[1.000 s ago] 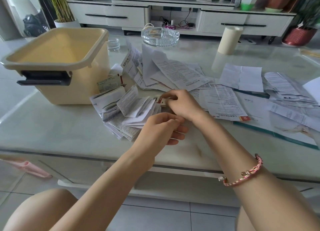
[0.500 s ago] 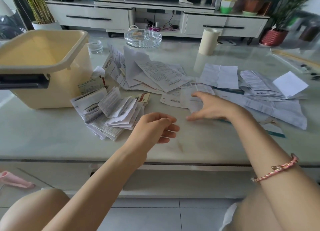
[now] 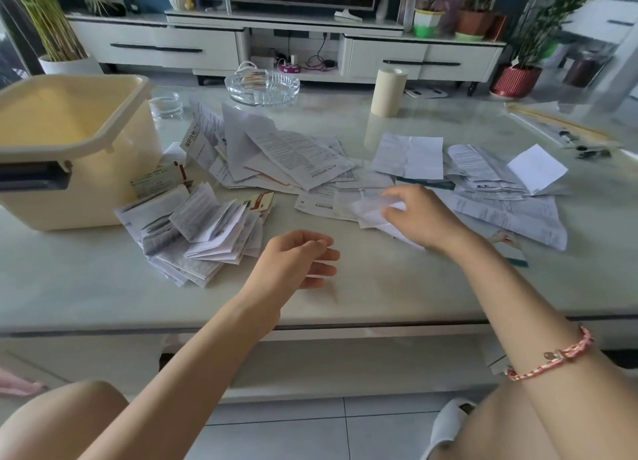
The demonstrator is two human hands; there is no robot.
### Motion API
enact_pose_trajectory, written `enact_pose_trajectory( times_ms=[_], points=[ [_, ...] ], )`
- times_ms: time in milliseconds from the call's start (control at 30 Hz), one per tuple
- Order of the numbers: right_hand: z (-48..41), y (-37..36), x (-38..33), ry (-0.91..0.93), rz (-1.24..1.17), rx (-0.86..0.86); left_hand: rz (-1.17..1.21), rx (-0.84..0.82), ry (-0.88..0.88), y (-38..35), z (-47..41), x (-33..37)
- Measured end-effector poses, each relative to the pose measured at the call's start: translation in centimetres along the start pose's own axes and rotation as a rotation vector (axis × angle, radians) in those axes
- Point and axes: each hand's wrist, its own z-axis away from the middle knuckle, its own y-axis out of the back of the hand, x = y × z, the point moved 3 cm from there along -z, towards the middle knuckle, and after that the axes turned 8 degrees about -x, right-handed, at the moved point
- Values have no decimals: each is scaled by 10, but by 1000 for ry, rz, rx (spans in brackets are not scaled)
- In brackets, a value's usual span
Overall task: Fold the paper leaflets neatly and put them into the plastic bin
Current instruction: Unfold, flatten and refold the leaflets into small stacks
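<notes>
A heap of folded leaflets (image 3: 203, 232) is stacked just beside the plastic bin (image 3: 103, 190), in which none is seen. Many unfolded leaflets (image 3: 293, 156) are left spread across the bench (image 3: 379, 287). One sheet (image 3: 371, 211) is pinched by the right hand (image 3: 419, 218). The left hand (image 3: 297, 259) is held empty, fingers loosely curled. Bare bench is left along the front edge.

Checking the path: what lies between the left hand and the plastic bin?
The pile of folded leaflets, on the table; head view shows it.

plastic bin (image 3: 114, 187): cut by left edge | leaflet (image 3: 369, 211) in right hand (image 3: 424, 218): blurred
</notes>
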Motion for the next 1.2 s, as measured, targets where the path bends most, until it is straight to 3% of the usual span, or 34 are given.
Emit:
enact_pose_trajectory(
  times_ms=[133, 233, 333, 567, 900, 1200],
  points=[
    [25, -5, -27, 59, -674, -200, 57, -16, -21, -5, -4, -5],
    [41, -11, -40, 61, -959, -395, 89, -172, -67, -16, -3, -2],
    [43, -14, -41, 52, -913, -336, 180, -236, -73, -24, -2, 0],
    [37, 0, -23, -7, -816, -51, 183, -64, -58, -19, -9, -9],
    [52, -20, -28, -76, -1000, -362, 172, -76, -128, -22, -7, -5],
    [52, -15, -22, -52, -870, -136, 337, -162, -28, -24, -6, -3]
  ],
)
